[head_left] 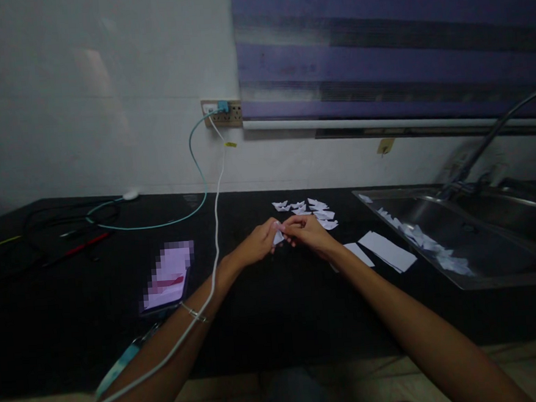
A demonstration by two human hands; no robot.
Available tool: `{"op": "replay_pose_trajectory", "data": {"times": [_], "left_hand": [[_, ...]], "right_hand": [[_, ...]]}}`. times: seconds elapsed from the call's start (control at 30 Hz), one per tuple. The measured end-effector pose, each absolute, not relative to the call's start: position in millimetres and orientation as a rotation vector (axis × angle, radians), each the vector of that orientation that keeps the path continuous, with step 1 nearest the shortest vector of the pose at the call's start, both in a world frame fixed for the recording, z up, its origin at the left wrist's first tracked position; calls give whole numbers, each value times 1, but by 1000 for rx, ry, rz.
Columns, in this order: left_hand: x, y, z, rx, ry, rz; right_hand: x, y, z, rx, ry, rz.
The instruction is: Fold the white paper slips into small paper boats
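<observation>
Both of my hands meet over the middle of the black counter (pixel 266 311). My left hand (pixel 257 243) and my right hand (pixel 305 230) pinch a small folded white paper piece (pixel 278 237) between their fingertips. Just beyond them lies a cluster of several small folded white paper pieces (pixel 312 211). To the right of my right wrist lie flat white paper sheets (pixel 387 251).
A phone (pixel 167 276) lies screen-up left of my left arm, with a white cable (pixel 217 229) running over my forearm up to a wall socket (pixel 221 113). A teal cable (pixel 159 224) and dark cords lie at far left. A steel sink (pixel 463 236) holding paper scraps (pixel 430 248) sits at right.
</observation>
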State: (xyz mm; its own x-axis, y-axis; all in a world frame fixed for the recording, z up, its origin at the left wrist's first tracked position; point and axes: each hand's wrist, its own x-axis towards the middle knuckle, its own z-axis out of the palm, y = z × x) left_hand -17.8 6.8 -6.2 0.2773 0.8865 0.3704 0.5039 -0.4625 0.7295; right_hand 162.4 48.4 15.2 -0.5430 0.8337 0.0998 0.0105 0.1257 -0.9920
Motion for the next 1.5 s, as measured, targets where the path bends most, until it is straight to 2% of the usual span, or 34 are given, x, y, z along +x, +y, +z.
{"op": "replay_pose_trajectory", "data": {"times": [0.27,0.47,0.6,0.87,0.93,1.1,1.2,1.3,1.5], "left_hand": [[-16,5,-9,2140,1158,1029],[-14,3,-5,2176,1222,957],[-13,3,-2,2130,1293,1021],[-15,6,-1,2118,1411,1156],[-15,8,-3,2126,1464,1189],[-15,11,-5,2153,1529,1243],[-14,10,-5,2183,1511,1224],[-13,7,-4,2214,1483,1214],[-16,8,-4,2267,1432,1250]], "right_hand": [[167,52,16,-994,-1692,1564],[169,54,13,-1117,-1740,1419],[167,54,12,-1037,-1731,1319],[160,49,13,-884,-1547,1416],[159,47,13,-864,-1513,1298],[156,40,12,-805,-1680,758],[154,37,10,-818,-1741,615],[151,37,7,-862,-1740,643],[147,42,0,-800,-1718,920]]}}
